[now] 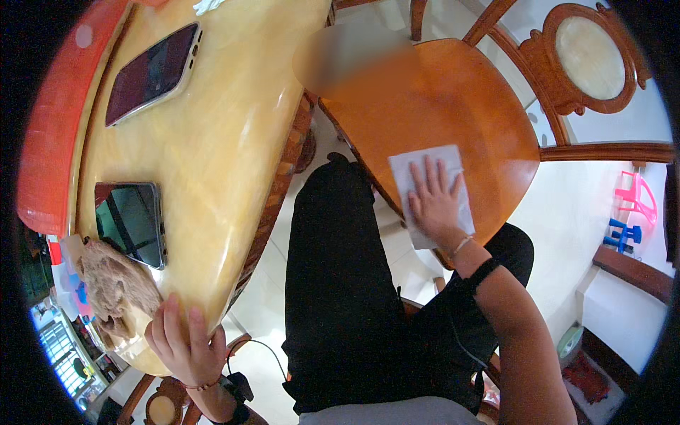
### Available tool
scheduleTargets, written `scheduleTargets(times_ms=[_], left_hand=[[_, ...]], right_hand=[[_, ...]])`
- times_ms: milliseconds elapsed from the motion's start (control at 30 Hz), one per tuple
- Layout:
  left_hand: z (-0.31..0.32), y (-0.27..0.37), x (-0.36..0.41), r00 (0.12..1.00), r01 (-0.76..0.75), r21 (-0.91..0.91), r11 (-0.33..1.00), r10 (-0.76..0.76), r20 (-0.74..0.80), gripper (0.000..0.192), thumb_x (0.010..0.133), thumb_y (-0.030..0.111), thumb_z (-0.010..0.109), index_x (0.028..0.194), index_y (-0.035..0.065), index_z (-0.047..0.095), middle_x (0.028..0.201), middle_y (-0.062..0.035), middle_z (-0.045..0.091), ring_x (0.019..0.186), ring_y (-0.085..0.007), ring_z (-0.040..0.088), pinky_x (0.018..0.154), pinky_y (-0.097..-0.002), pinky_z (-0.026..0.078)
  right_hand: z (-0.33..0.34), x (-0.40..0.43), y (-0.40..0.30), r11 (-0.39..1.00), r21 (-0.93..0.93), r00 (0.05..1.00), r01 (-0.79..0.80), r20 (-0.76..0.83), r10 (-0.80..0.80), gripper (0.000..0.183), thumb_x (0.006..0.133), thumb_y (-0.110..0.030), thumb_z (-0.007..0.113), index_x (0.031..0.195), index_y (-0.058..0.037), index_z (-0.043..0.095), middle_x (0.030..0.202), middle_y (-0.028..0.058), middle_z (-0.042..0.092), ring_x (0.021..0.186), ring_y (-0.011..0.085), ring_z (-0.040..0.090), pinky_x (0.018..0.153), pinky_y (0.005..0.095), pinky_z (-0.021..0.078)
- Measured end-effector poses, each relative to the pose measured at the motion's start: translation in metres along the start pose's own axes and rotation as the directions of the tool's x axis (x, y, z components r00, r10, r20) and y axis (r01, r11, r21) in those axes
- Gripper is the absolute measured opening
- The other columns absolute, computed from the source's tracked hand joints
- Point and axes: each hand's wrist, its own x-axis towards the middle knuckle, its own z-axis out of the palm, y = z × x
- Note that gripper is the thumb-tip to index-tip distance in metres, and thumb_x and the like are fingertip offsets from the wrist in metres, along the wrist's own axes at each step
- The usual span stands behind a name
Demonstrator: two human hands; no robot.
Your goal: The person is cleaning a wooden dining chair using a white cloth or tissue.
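My right hand [435, 199] lies flat with fingers spread on a white paper tissue [399, 172], pressing it against the glossy wooden chair seat [467, 106]. Part of the tissue reaches over the seat's near edge. On the left, my left hand [186, 340] rests on the edge of a polished yellow stone tabletop [218, 133], its fingers beside a brown furry thing [119, 279]. That hand appears to hold nothing. A smartphone [130, 223] with a dark, reflecting screen lies just above the furry thing, and a second smartphone [154, 71] lies farther up the table.
A red raised section [58, 127] runs along the table's left side. Another wooden chair back with a pale oval inset [589, 57] stands at upper right. A pink plastic chair [635, 196] is at far right. My legs in black trousers [340, 276] are between table and seat.
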Motion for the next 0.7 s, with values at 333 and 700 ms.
scheduleTargets(times_ms=[333, 700], left_hand=[[-0.003, 0.005, -0.003, 0.997, 0.070, 0.028, 0.997, -0.071, 0.033, 0.033, 0.084, 0.035, 0.057, 0.105, 0.0107, 0.050, 0.122, -0.0201, 0.048, 0.104, -0.0383, 0.048, 0.081, -0.0514, 0.040], [-0.001, -0.005, -0.025, 0.996, 0.041, 0.172, 0.984, -0.054, 0.075, 0.052, 0.084, 0.025, 0.063, 0.123, 0.0099, 0.032, 0.121, -0.0222, 0.047, 0.108, -0.0407, 0.049, 0.085, -0.0557, 0.042]], right_hand=[[-0.001, 0.142, -0.073, 0.915, 0.027, 0.907, 0.403, -0.143, -0.396, 0.050, 0.084, -0.028, 0.049, 0.133, -0.0199, 0.041, 0.143, 0.0079, 0.030, 0.133, 0.0270, 0.025, 0.103, 0.0620, 0.0140], [-0.005, 0.254, -0.053, 0.927, 0.053, 0.917, 0.372, -0.180, -0.357, 0.043, 0.086, -0.042, 0.038, 0.110, -0.0142, 0.060, 0.105, 0.0105, 0.058, 0.106, 0.0286, 0.051, 0.103, 0.0481, 0.0245]])
